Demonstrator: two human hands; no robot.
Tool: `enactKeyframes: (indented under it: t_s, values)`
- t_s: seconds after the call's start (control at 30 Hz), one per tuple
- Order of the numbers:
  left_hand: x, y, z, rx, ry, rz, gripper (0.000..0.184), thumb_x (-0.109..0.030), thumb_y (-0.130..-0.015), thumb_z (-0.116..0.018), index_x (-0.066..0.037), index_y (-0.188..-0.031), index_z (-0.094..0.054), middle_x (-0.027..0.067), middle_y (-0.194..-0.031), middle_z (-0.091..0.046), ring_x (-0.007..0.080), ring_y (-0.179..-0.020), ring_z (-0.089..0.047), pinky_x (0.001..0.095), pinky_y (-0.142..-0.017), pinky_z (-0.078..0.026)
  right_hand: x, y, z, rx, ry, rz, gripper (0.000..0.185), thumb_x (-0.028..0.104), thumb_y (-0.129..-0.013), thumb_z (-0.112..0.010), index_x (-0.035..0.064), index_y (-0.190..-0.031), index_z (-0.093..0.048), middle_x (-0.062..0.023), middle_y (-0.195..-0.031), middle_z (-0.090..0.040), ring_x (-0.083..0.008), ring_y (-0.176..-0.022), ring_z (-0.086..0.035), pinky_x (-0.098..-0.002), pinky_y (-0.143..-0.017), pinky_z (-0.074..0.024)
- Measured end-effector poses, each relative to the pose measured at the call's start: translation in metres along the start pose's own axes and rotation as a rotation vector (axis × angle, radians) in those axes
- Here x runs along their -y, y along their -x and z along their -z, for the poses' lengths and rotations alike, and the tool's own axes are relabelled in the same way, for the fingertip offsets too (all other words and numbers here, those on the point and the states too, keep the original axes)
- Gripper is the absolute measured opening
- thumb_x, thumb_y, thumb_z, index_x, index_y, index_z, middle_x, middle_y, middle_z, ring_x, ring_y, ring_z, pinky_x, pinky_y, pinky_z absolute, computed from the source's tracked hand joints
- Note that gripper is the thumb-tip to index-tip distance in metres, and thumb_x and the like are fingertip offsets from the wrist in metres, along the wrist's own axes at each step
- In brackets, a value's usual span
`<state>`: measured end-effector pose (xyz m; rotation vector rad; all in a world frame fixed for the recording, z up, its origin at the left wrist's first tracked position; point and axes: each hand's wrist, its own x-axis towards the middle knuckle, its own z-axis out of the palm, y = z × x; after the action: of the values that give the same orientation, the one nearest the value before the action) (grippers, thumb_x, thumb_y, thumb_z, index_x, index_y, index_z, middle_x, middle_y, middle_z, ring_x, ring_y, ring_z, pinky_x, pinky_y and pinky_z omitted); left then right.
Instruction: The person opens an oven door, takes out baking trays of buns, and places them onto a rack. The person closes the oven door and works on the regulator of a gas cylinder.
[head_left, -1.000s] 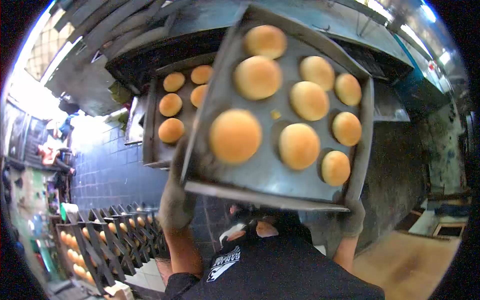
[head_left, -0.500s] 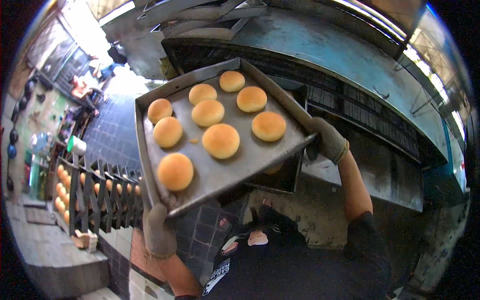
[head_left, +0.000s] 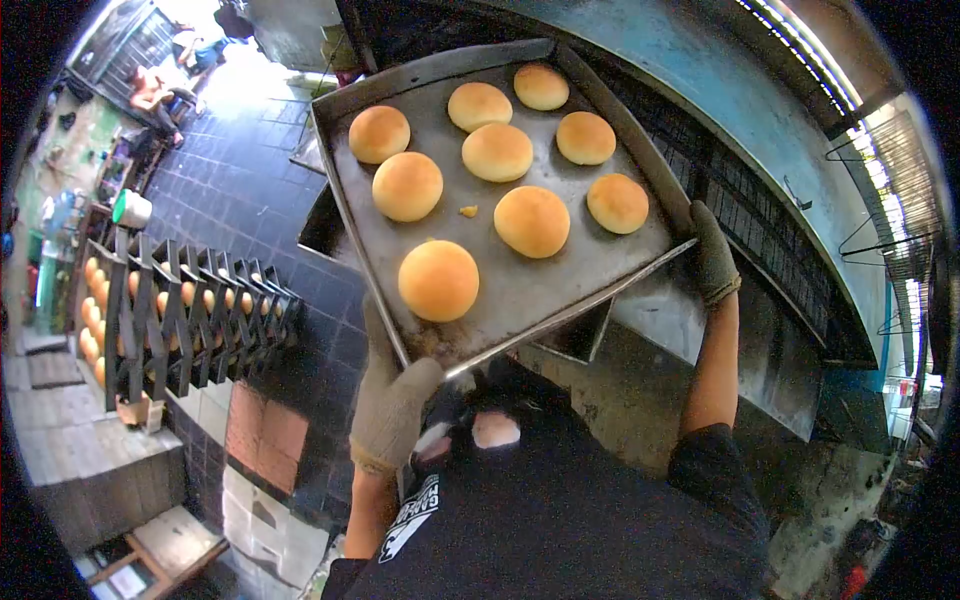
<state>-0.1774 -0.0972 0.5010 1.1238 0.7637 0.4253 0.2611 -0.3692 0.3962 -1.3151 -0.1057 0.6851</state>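
Tray [head_left: 550, 285] turned, near right corner [head_left: 682, 246] higher, rack [head_left: 185, 325] more fully in view

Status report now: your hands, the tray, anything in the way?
Left hand and right hand holding metal baking tray. Nine buns on it. Another tray below, mostly hidden.

I count nine round buns [head_left: 497, 152] on one metal baking tray [head_left: 590, 265], and one crumb [head_left: 468, 211] which is clearly seen among them. The gloves [head_left: 385, 425] are two: one on the left hand [head_left: 395, 408] and one on the right hand [head_left: 713, 258]. Of lower trays [head_left: 325, 235] there is at least one, partly covered; the exact number I cannot tell. There is one rack [head_left: 113, 300], and its many buns [head_left: 95, 310] are too small and too hidden for an exact count. I see one bucket [head_left: 132, 208] and at least two people [head_left: 153, 95], blurred.
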Motion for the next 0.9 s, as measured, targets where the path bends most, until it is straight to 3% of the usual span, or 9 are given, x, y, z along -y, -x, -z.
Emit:
enactKeyframes:
  t_s: [0.23, 0.33, 0.4, 0.43, 0.5, 0.67, 0.77, 0.83, 0.9]
  values:
    - [-0.024, 0.014, 0.067, 0.146, -0.234, 0.161, 0.106, -0.017, -0.094, -0.064, 0.005, -0.18, -0.007, 0.0267, -0.151, -0.063, 0.0315, -0.129, -0.067, 0.0366, -0.114, -0.052, 0.002, 0.058, -0.043, -0.072, -0.162, -0.036, 0.078, 0.065, -0.113, -0.058, -0.0025, -0.151, -0.067, -0.0136, -0.143, -0.075, -0.029, -0.122, -0.074, -0.0457, -0.11, -0.0584]
    - [-0.036, 0.004, 0.129, 0.118, -0.101, 0.142, 0.094, -0.02, -0.101, -0.062, 0.006, -0.179, -0.016, 0.0263, -0.155, -0.06, 0.0294, -0.13, -0.065, 0.0371, -0.114, -0.051, -0.053, 0.091, -0.005, -0.407, 0.203, 0.195, 0.055, 0.05, -0.115, -0.06, 0.0032, -0.142, -0.071, -0.0107, -0.136, -0.077, -0.0217, -0.115, -0.076, -0.037, -0.098, -0.0623]
    - [-0.035, -0.024, 0.167, -0.027, -0.172, 0.071, 0.085, -0.027, -0.106, -0.062, 0.004, -0.177, -0.026, 0.022, -0.152, -0.061, 0.0279, -0.128, -0.065, 0.0376, -0.112, -0.051, -0.104, 0.135, -0.009, -0.558, 0.33, 0.029, 0.035, 0.032, -0.116, -0.062, 0.005, -0.137, -0.072, -0.0094, -0.128, -0.078, -0.0196, -0.112, -0.076, -0.0323, -0.093, -0.0628]
    - [-0.024, -0.05, 0.192, -0.018, -0.182, 0.055, 0.085, -0.027, -0.106, -0.062, 0.004, -0.177, -0.026, 0.022, -0.152, -0.061, 0.0279, -0.128, -0.065, 0.0376, -0.112, -0.051, -0.171, 0.139, 0.016, -0.494, 0.825, 0.331, 0.03, 0.015, -0.11, -0.067, 0.0025, -0.137, -0.072, -0.0112, -0.127, -0.079, -0.0247, -0.112, -0.077, -0.0368, -0.096, -0.0638]
    - [0.008, -0.114, 0.242, -0.057, -0.355, -0.033, 0.086, -0.04, -0.111, -0.063, -0.006, -0.18, -0.026, 0.0142, -0.143, -0.069, 0.0227, -0.113, -0.067, 0.038, -0.102, -0.056, -0.225, 0.174, -0.026, -0.416, 0.894, 0.25, 0.037, 0.023, -0.105, -0.073, 0.0055, -0.138, -0.071, -0.0115, -0.131, -0.077, -0.0286, -0.117, -0.074, -0.0439, -0.102, -0.0603]
    - [0.047, -0.24, 0.264, 0.183, -0.29, 0.207, 0.071, -0.033, -0.108, -0.067, -0.005, -0.169, -0.044, 0.0154, -0.141, -0.07, 0.0255, -0.119, -0.07, 0.0412, -0.097, -0.061, -0.285, 0.179, -0.125, -0.175, -0.12, 0.0, 0.047, 0.037, -0.101, -0.08, 0.0117, -0.14, -0.071, -0.0112, -0.134, -0.076, -0.0303, -0.118, -0.07, -0.05, -0.107, -0.0577]
    - [0.065, -0.291, 0.258, 0.502, -0.37, 0.438, 0.055, -0.014, -0.109, -0.064, -0.004, -0.163, -0.055, 0.0152, -0.144, -0.071, 0.025, -0.125, -0.07, 0.0436, -0.097, -0.063, -0.324, 0.15, -0.121, -0.104, -0.048, 0.125, 0.048, 0.034, -0.108, -0.074, 0.0107, -0.149, -0.065, -0.0126, -0.14, -0.073, -0.0275, -0.125, -0.069, -0.0477, -0.109, -0.0603]
    - [0.085, -0.301, 0.259, 0.623, -0.53, 0.26, 0.045, -0.005, -0.111, -0.06, -0.001, -0.156, -0.062, 0.0133, -0.14, -0.074, 0.0227, -0.118, -0.071, 0.0407, -0.099, -0.062, -0.287, 0.158, -0.165, -0.448, -0.431, 0.011, 0.054, 0.028, -0.109, -0.073, 0.0089, -0.157, -0.058, -0.0114, -0.147, -0.068, -0.0273, -0.127, -0.068, -0.0479, -0.107, -0.0629]
    - [0.086, -0.284, 0.243, 0.447, -0.273, 0.014, 0.043, -0.008, -0.112, -0.062, 0.002, -0.154, -0.063, 0.0118, -0.142, -0.074, 0.0196, -0.12, -0.07, 0.0382, -0.1, -0.061, -0.34, 0.144, -0.133, -0.393, -0.29, 0.089, 0.059, 0.025, -0.109, -0.073, 0.0081, -0.162, -0.054, -0.0099, -0.151, -0.064, -0.0287, -0.127, -0.068, -0.0471, -0.105, -0.064]
